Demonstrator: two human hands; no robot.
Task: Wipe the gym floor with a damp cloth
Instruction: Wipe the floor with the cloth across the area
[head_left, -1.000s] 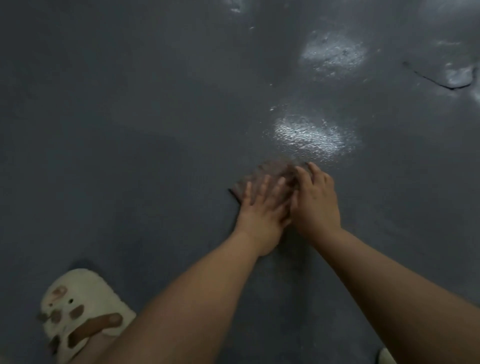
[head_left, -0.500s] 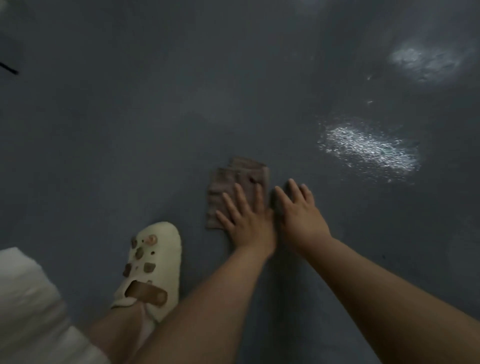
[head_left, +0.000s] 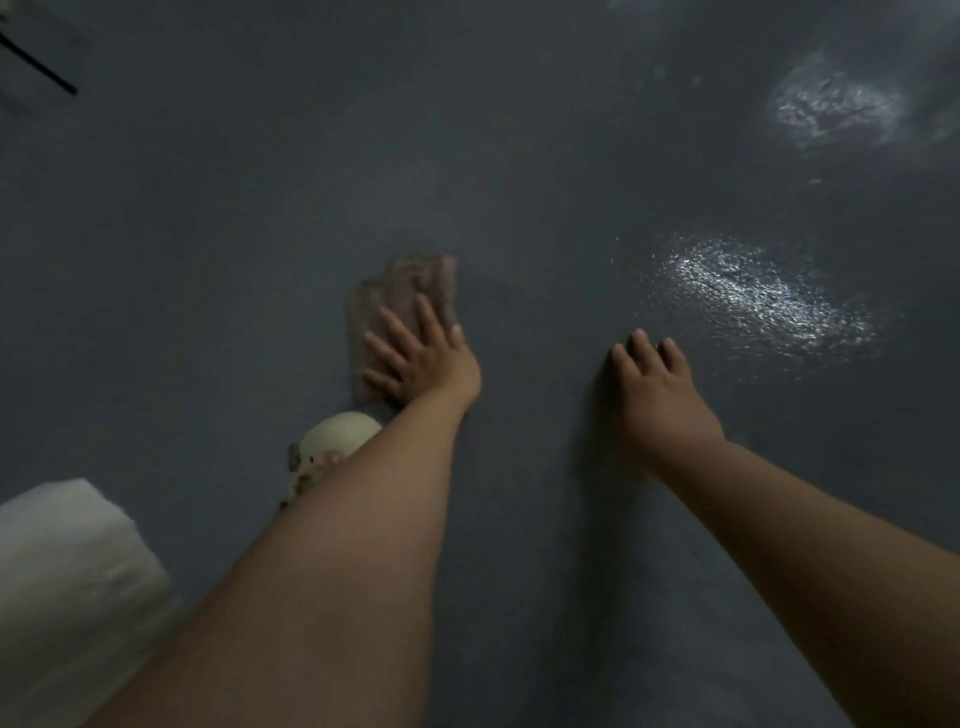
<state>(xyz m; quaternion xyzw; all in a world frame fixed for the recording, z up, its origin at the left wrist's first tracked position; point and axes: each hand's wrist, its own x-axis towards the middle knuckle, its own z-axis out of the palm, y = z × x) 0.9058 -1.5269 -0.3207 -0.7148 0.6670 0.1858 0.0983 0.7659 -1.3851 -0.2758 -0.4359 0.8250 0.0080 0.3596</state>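
A brownish folded cloth (head_left: 402, 291) lies flat on the dark grey gym floor (head_left: 234, 234), left of centre. My left hand (head_left: 415, 358) presses on the cloth's near half with fingers spread and straight. My right hand (head_left: 657, 384) is off the cloth, well to its right, fingers straight and flat on or just above the bare floor; whether it touches I cannot tell.
A cream clog (head_left: 327, 452) on a foot sits just behind the cloth, partly hidden by my left forearm. White fabric (head_left: 67, 582) fills the lower left corner. Wet shiny patches (head_left: 753, 291) glint on the floor to the right. A thin black line (head_left: 41, 67) crosses the top left.
My right hand has left the cloth and moved away to the right. My left hand stays pressed on the cloth, which has slid left, nearer the clog.
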